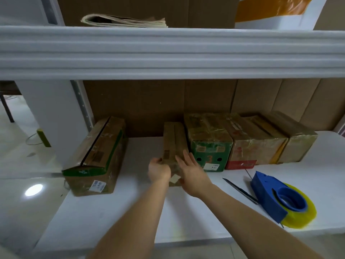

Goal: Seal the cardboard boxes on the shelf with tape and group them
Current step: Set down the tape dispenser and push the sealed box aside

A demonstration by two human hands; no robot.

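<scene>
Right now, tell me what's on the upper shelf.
A folded stack of brown paper lies on the upper shelf, with an orange-and-white package at right. The shelf's edge hides their undersides.

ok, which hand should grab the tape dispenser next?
Right. The right hand is nearer the tape dispenser, which lies on the right of the shelf; the left hand grips the narrow box.

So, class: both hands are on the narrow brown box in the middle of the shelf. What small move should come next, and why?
Probably slide the narrow box right, flush against the green box. The left hand grips its near end, the right hand lies on its side, and it already sits beside the grouped row.
</scene>
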